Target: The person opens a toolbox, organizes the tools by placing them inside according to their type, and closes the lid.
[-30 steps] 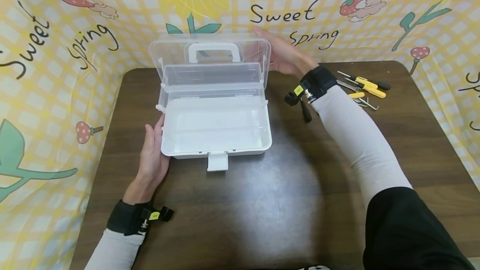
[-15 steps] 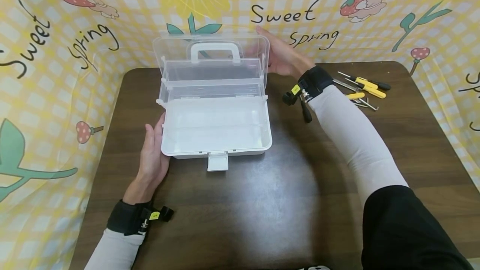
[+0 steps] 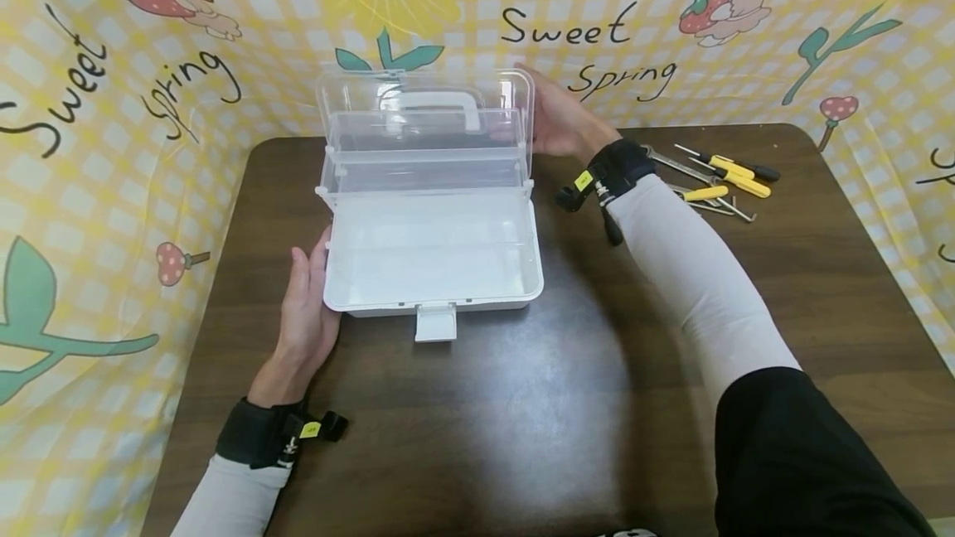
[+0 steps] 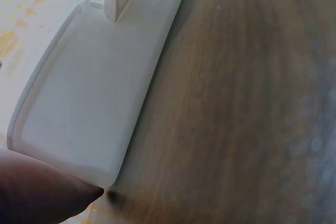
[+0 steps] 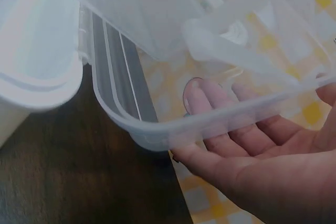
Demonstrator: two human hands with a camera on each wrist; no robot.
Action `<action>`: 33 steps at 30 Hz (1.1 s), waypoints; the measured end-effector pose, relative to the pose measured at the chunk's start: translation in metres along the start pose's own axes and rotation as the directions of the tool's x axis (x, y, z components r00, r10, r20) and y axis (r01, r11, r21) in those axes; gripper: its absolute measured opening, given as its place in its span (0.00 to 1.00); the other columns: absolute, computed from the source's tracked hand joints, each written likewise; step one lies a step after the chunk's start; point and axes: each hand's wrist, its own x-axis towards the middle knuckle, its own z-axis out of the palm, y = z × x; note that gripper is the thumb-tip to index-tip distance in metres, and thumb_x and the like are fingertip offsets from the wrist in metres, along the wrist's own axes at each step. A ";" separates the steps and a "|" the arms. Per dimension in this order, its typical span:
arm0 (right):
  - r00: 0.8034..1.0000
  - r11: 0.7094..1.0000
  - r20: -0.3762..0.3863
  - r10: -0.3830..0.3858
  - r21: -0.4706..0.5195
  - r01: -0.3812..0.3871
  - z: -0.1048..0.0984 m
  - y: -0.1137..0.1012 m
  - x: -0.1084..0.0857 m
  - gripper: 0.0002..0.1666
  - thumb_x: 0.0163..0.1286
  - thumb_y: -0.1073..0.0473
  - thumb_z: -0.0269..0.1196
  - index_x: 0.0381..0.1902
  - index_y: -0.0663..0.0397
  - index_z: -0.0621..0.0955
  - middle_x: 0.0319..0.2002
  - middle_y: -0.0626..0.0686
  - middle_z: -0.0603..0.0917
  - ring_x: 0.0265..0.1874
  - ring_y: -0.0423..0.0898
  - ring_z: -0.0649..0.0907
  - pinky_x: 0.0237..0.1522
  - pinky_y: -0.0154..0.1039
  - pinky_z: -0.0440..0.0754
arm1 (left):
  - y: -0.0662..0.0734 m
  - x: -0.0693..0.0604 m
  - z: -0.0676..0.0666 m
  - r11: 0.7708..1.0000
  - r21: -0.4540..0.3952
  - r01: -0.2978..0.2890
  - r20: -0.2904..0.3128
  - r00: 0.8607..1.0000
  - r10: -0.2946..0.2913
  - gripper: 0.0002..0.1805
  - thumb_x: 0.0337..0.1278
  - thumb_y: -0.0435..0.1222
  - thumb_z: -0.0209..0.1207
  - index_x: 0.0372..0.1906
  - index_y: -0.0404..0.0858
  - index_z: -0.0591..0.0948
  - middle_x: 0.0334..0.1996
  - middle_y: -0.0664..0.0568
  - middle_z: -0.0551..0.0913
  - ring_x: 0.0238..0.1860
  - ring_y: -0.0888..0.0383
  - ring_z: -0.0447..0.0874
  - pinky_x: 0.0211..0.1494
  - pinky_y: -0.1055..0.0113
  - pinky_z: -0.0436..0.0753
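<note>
A white storage box [image 3: 433,272] with a clear hinged lid [image 3: 358,94] stands raised open on the table. A white handle [image 3: 470,113] is on the lid, and a clear inner tray [image 3: 425,157] is lifted above the bare base. The front latch [image 3: 436,323] hangs down. My left hand [image 3: 304,313] rests against the box's left side, its thumb up and fingers extended; some fingertips are hidden. My right hand [image 3: 559,118] supports the lid's right side from behind. In the right wrist view its fingers [image 5: 231,142] show through the clear plastic, loosely bent.
Right of the box lie yellow-and-black screwdrivers [image 3: 739,181], a wrench [image 3: 679,166] and several metal keys or rods [image 3: 719,207]. A black handle [image 3: 613,230] shows beneath my right wrist. A checked cloth [image 3: 418,15] hangs behind the wooden table [image 3: 485,421].
The lid and inner tray have swung slightly farther back, and the lid looks narrower. My right hand has followed with a small shift. My left hand keeps its place at the box's side.
</note>
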 end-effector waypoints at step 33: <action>0.968 0.967 -0.144 0.206 0.184 -0.179 -0.020 0.029 0.025 0.35 0.82 0.30 0.49 0.76 0.42 0.69 0.65 0.56 0.76 0.67 0.55 0.76 0.75 0.55 0.70 | 0.000 -0.002 0.001 0.999 0.033 0.043 -0.017 0.999 -0.042 0.44 0.82 0.64 0.24 0.88 0.42 0.41 0.88 0.54 0.39 0.86 0.57 0.36 0.87 0.55 0.40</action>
